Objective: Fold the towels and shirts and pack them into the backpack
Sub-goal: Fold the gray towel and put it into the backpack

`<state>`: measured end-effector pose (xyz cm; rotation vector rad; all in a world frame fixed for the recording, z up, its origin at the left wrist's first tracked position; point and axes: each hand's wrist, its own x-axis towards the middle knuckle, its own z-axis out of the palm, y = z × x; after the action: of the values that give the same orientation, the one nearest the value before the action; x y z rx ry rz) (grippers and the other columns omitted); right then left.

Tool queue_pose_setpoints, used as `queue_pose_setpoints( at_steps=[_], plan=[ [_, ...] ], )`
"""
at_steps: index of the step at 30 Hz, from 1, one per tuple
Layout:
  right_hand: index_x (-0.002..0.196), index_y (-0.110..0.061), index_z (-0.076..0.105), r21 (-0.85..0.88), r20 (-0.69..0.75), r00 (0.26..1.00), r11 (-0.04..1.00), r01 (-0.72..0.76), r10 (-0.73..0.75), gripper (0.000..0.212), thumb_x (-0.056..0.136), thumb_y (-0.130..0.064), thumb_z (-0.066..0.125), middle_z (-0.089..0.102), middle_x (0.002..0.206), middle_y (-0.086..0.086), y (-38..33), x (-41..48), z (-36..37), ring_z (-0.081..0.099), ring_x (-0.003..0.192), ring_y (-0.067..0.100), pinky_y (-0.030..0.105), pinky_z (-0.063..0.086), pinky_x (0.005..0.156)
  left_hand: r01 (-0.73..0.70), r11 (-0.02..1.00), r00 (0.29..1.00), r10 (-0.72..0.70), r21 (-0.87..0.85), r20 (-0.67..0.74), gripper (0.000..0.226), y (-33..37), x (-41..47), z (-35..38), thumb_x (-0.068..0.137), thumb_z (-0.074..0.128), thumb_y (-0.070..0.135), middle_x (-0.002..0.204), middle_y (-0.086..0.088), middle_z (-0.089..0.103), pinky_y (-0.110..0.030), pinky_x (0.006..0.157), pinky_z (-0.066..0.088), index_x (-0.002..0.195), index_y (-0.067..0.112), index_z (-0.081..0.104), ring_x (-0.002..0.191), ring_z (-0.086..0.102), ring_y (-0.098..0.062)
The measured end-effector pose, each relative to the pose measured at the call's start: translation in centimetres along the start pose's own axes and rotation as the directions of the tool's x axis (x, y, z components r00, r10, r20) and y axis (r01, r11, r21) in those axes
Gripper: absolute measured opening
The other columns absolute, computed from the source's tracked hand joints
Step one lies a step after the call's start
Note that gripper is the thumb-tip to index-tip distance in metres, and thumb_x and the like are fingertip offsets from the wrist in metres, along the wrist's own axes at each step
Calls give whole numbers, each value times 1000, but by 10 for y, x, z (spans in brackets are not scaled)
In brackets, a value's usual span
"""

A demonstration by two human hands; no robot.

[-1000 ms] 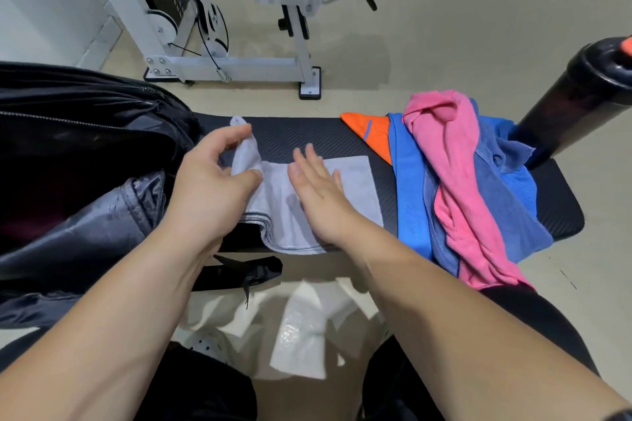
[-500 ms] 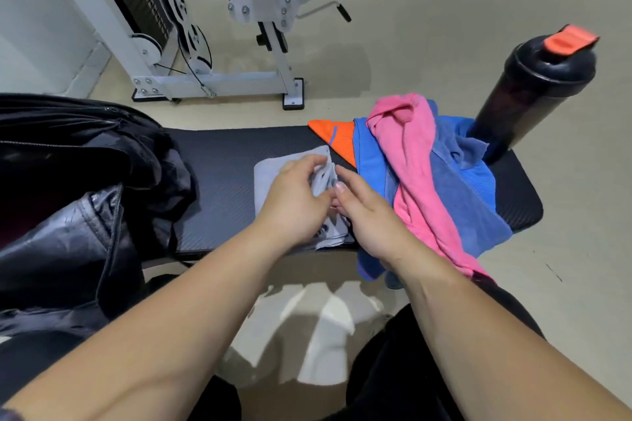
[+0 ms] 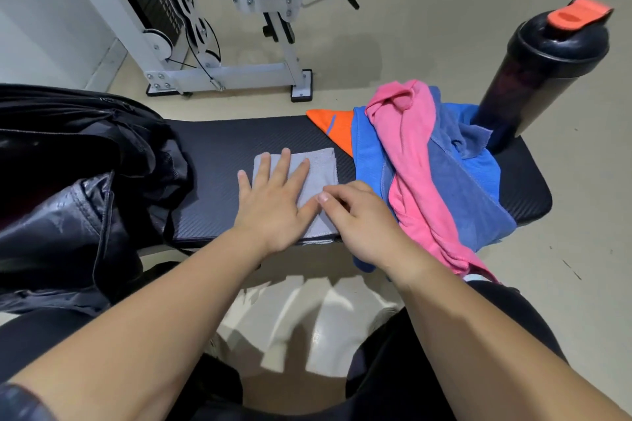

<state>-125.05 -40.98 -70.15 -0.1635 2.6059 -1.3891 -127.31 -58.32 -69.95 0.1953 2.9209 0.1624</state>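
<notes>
The left hand (image 3: 273, 205) presses flat, fingers spread, on the folded grey towel (image 3: 319, 174) on the bench (image 3: 219, 161), while the right hand (image 3: 362, 219) rests loosely curled at the towel's edge, gripping nothing.

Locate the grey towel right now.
The grey towel lies folded mid-bench under the left hand, between the backpack and the clothes pile.

Bare forearms, dark sleeve edge (image 3: 20, 400) at the left — black trousers (image 3: 410, 369).
</notes>
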Motion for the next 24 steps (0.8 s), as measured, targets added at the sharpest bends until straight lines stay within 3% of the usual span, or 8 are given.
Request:
queue_pose_setpoints(
  at_steps=[3, 9, 12, 15, 17, 19, 22, 24],
  plan=[
    [128, -19, 67, -117, -25, 999, 993, 22, -25, 55, 92, -55, 45, 53, 110, 1, 4, -6, 1, 59, 102, 17, 35, 47, 97, -26, 996, 1000, 25, 84, 16, 93, 2, 1, 16, 77, -5, 79, 168, 0, -17, -65, 120, -4, 160, 36, -3, 153, -19, -31],
    [121, -20, 67, -301, -185, 968, 948, 106, -167, 44, 93, -49, 49, 52, 120, 3, 0, -5, -3, 51, 112, 27, 40, 45, 98, -131, 981, 991, 130, 143, 15, 92, -7, 5, 14, 80, 0, 84, 168, 1, -16, -62, 120, -4, 160, 38, -5, 154, -16, -30],
    [128, -20, 64, -389, -138, 961, 905, 171, -241, 44, 95, -44, 50, 49, 142, 7, -4, -4, -2, 42, 134, 29, 46, 38, 110, -354, 902, 935, 349, 249, 66, 94, -25, 13, 2, 80, -3, 86, 169, -2, -11, -61, 122, -2, 160, 37, -4, 155, -10, -31],
    [142, -26, 52, -488, 28, 963, 837, 248, -268, 48, 100, -47, 42, 31, 162, -1, -5, -1, -1, 15, 153, 25, 46, 19, 121, -511, 792, 849, 525, 334, 55, 85, -50, 15, -13, 90, 12, 81, 170, -2, 3, -61, 122, 3, 159, 33, 17, 156, 3, -28],
    [153, -28, 40, -567, 158, 960, 774, 280, -232, 56, 102, -52, 38, 21, 166, -5, -3, 0, 3, 2, 156, 23, 47, 7, 124, -408, 882, 890, 442, 236, -113, 76, -59, 8, -16, 92, 28, 75, 168, -5, 16, -60, 120, 15, 151, 28, 39, 153, 20, -31],
    [157, -29, 32, -633, 190, 964, 728, 263, -183, 63, 101, -58, 37, 21, 166, -5, -3, -1, 8, 2, 156, 23, 49, 1, 124, -173, 982, 943, 188, 77, -276, 76, -59, -2, -16, 86, 43, 72, 159, -9, 36, -55, 112, 33, 143, 22, 48, 138, 39, -37],
    [154, -31, 36, -703, 122, 977, 679, 210, -176, 66, 97, -63, 40, 34, 159, -3, -9, -2, 16, 9, 154, 27, 54, -8, 121, 156, 977, 962, -183, -143, -202, 68, -57, -16, -12, 77, 58, 74, 121, -5, 57, -46, 91, 46, 121, 22, 54, 112, 51, -35],
    [153, -31, 36, -734, 99, 982, 656, 179, -158, 69, 95, -66, 39, 37, 155, -1, -12, -3, 20, 6, 154, 33, 59, -13, 117, 207, 952, 961, -241, -228, -136, 61, -57, -25, -10, 69, 60, 78, 100, 0, 55, -46, 83, 49, 97, 24, 52, 100, 51, -31]
  ],
)
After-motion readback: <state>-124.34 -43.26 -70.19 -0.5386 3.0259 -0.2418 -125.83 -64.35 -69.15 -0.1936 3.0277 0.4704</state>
